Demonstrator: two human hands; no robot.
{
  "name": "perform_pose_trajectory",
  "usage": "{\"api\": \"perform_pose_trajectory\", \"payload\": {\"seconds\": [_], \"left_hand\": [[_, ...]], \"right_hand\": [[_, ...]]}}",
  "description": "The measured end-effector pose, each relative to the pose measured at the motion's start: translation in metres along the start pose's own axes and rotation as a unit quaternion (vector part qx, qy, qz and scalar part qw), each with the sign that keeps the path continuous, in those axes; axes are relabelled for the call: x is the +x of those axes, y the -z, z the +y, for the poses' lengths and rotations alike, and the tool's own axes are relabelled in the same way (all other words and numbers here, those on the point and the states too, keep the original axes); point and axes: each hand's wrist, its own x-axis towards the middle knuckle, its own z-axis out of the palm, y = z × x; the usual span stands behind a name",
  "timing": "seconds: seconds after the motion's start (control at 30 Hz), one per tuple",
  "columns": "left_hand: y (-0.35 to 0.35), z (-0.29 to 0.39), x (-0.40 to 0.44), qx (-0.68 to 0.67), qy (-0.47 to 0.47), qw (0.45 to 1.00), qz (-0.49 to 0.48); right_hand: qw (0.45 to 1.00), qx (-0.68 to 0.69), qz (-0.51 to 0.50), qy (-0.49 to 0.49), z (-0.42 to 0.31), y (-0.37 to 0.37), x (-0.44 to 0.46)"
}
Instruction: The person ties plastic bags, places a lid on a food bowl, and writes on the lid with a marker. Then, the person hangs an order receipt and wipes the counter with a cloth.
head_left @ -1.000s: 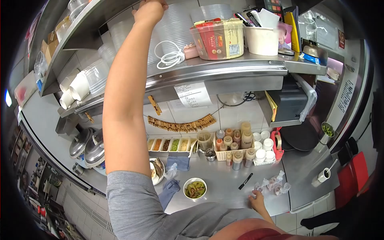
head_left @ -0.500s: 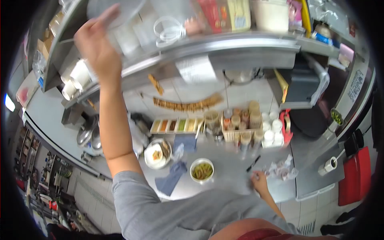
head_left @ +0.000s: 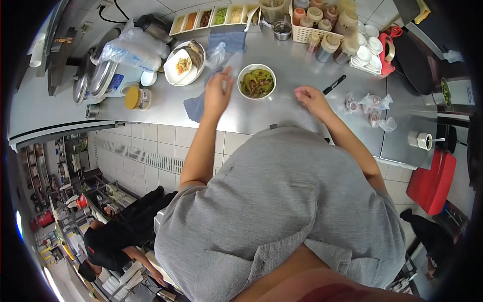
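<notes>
A white bowl (head_left: 256, 81) of green vegetables and brown pieces stands on the steel counter between my hands. Just left of it, my left hand (head_left: 218, 94) has its fingers closed on what looks like a thin clear lid (head_left: 234, 64), faint against the counter. To the bowl's right, my right hand (head_left: 313, 102) hovers with loosely curled fingers, slightly apart, and nothing visible in them. A black pen (head_left: 334, 84) lies beyond that hand.
Plates with food (head_left: 185, 63), blue cloths (head_left: 193, 108) and a yellow-lidded jar (head_left: 137, 98) are left. Behind are topping trays (head_left: 220, 17) and a bottle basket (head_left: 314, 36). Small knotted bags (head_left: 372, 105) lie right. Two people in black are at the lower edges.
My left hand has come down from the upper shelf to the counter beside the bowl. The view has tilted down. My right hand has shifted left, away from the small bags.
</notes>
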Motion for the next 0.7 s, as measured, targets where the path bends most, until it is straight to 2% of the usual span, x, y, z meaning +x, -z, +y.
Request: {"api": "perform_pose_trajectory", "payload": {"seconds": [0.03,0.07,0.1,0.17,0.37,0.43,0.57,0.63,0.7], "left_hand": [[-0.011,0.004,-0.009,0.113,-0.016,0.993,-0.044],[-0.023,0.009,-0.015,0.223,-0.035,0.97,-0.086],[-0.035,0.012,-0.02,0.221,-0.036,0.971,-0.087],[-0.057,0.014,-0.029,0.299,-0.113,0.941,-0.108],[-0.082,0.009,-0.036,0.352,-0.14,0.917,-0.126],[-0.08,0.008,-0.022,0.286,-0.111,0.936,-0.173],[-0.08,0.003,0.003,0.284,-0.088,0.937,-0.183],[-0.083,0.006,0.004,0.376,-0.161,0.901,-0.145],[-0.087,0.002,0.005,0.394,-0.154,0.892,-0.156]], "right_hand": [[1.0,0.0,0.001,-0.004,0.001,-0.007,0.01],[0.998,0.037,-0.014,-0.05,0.001,-0.015,0.021],[0.992,0.075,-0.029,-0.095,0.001,-0.022,0.03],[0.989,0.093,-0.029,-0.112,-0.007,-0.034,0.043],[0.985,0.104,-0.024,-0.132,-0.014,-0.061,0.064],[0.987,0.099,-0.015,-0.125,-0.011,-0.067,0.072],[0.979,0.131,0.004,-0.153,-0.015,-0.071,0.078],[0.971,0.164,0.008,-0.173,-0.018,-0.071,0.078],[0.968,0.162,0.006,-0.189,-0.019,-0.069,0.08]]}}
